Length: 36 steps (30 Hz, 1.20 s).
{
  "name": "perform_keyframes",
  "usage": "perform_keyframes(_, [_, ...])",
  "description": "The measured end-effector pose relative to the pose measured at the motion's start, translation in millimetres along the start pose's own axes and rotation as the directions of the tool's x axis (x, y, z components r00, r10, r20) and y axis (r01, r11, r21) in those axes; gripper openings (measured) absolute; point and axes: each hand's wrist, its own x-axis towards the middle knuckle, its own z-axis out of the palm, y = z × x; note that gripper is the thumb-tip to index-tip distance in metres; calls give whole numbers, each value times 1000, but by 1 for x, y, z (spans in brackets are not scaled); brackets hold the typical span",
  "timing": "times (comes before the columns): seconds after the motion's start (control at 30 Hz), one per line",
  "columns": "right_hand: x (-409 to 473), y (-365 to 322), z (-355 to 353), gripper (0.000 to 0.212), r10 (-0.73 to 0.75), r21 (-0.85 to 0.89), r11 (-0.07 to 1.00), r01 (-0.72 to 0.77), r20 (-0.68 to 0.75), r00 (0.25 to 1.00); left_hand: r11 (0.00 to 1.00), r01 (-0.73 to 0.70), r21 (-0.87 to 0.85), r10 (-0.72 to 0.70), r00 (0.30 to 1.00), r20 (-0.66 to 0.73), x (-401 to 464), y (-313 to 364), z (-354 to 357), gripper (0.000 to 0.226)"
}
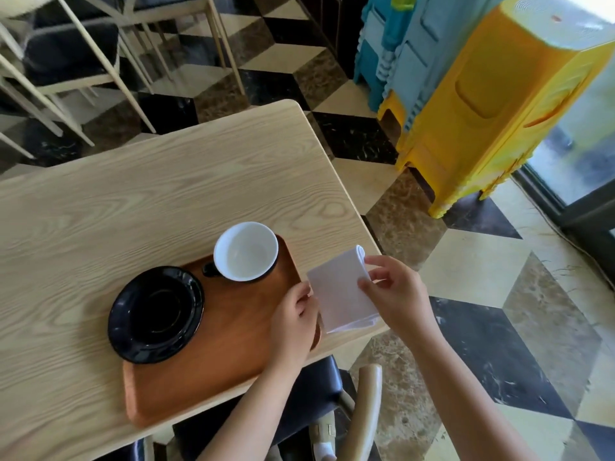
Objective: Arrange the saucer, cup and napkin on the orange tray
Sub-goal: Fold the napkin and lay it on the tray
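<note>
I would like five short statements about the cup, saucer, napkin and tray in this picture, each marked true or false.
1. The cup stands on the saucer. False: it stands on the orange tray, beside the saucer.
2. Both hands hold the napkin. True: the left hand and the right hand each grip an edge.
3. The cup is full of coffee. False: its white inside shows no coffee.
4. The saucer hangs partly over the tray's edge. True.
5. The napkin lies flat on the tray. False: it is held up at the tray's right end.
</note>
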Motion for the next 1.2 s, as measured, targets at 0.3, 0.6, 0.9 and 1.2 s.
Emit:
perform_keyframes(0.3, [-11,-10,21,40,29,326,942,-75,144,989,854,218,-473,-226,973,41,-18,-11,-39,21])
perform_keyframes(0.6, [-19,9,73,38,-126,-142,974,176,306,944,970,-163,178,170,985,-25,-38,-56,-84,51])
perform_keyframes(0.9, [-30,27,90,43,-283,-361,832,421,377,882,837,-224,499,289,956,-56,-40,-73,-77,46])
perform_keyframes(1.2, [-35,51,101,39,-513,-605,500,620,370,774,671,-284,684,395,919,-5,-42,-92,-80,48])
